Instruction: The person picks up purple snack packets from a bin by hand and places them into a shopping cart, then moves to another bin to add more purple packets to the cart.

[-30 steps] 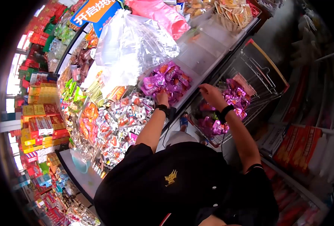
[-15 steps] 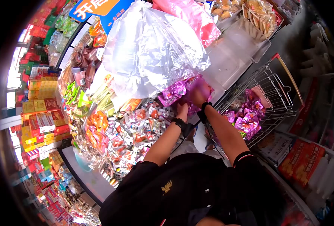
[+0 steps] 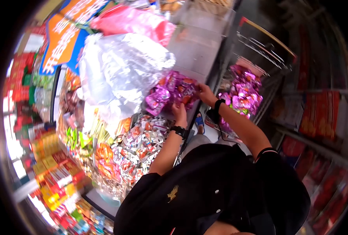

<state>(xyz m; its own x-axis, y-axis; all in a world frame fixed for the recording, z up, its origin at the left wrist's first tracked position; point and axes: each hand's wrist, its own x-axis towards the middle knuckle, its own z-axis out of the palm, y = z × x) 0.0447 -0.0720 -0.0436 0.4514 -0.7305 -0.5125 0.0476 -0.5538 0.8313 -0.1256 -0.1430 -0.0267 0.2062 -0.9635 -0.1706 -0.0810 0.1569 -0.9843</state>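
A heap of shiny purple-wrapped snack packets (image 3: 170, 91) lies at the edge of the display, beside a clear plastic bag (image 3: 123, 66). My right hand (image 3: 206, 95) is at the heap's right edge with its fingers closed on purple packets. From the near side, my left hand (image 3: 179, 112) presses its fingers closed against packets of the same kind. Motion blur and the wrappers partly hide the fingertips. More purple packets (image 3: 244, 94) lie in a wire shopping cart (image 3: 274, 64) to the right.
Silver-and-red wrapped snacks (image 3: 140, 137) fill the bin left of my arms. A pink plastic bag (image 3: 138, 23) and an orange-and-blue sign (image 3: 66, 37) stand behind. A clear plastic tray (image 3: 193, 47) lies beyond my hands. Stacked boxes (image 3: 60, 168) line the left; shelves flank the right.
The view has swung, so the display and cart appear shifted left. My right hand has moved from over the purple packets to their right edge; my hands are farther apart.
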